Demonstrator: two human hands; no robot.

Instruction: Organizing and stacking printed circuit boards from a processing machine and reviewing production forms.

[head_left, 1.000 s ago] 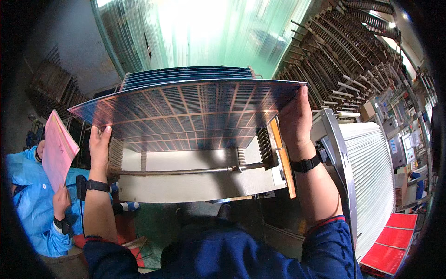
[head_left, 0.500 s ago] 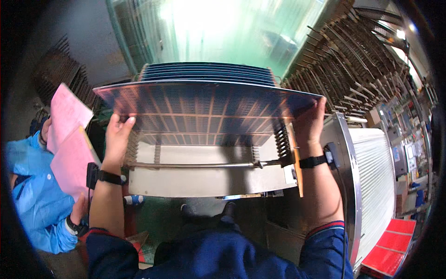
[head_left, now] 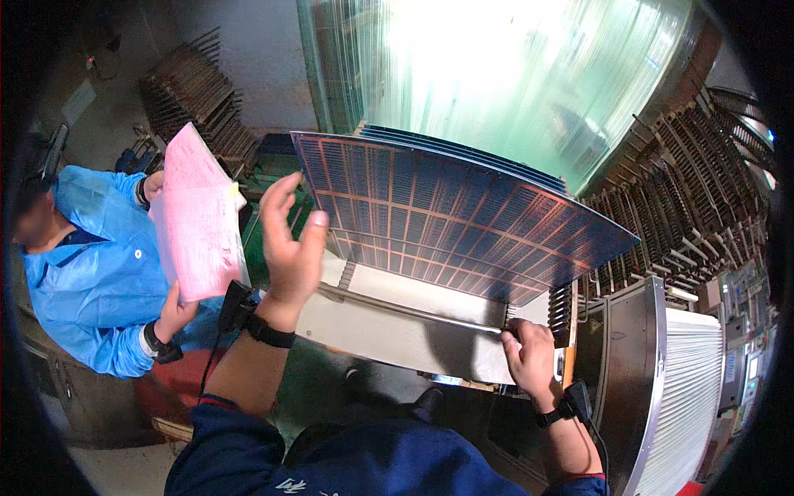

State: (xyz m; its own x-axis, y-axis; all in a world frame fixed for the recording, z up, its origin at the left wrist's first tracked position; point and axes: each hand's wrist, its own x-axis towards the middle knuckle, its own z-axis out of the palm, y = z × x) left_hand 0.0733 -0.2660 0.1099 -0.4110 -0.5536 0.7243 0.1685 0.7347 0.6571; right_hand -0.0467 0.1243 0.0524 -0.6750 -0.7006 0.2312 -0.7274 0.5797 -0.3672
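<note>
I see dark grid-lined panel [head_left: 463, 217] mid-frame, standing tilted, slanting down rightward, in front of stacked panels [head_left: 488, 157]. Left hand [head_left: 291, 258], left of centre: fingers [head_left: 314, 236] apart, just beside panel's left edge. Right hand [head_left: 533, 355], lower right: fingers curled at right end of metal rod [head_left: 413, 311] (whether clamped, I cannot tell). Person in blue [head_left: 99, 269], frame left, holds pink sheets [head_left: 198, 240].
</note>
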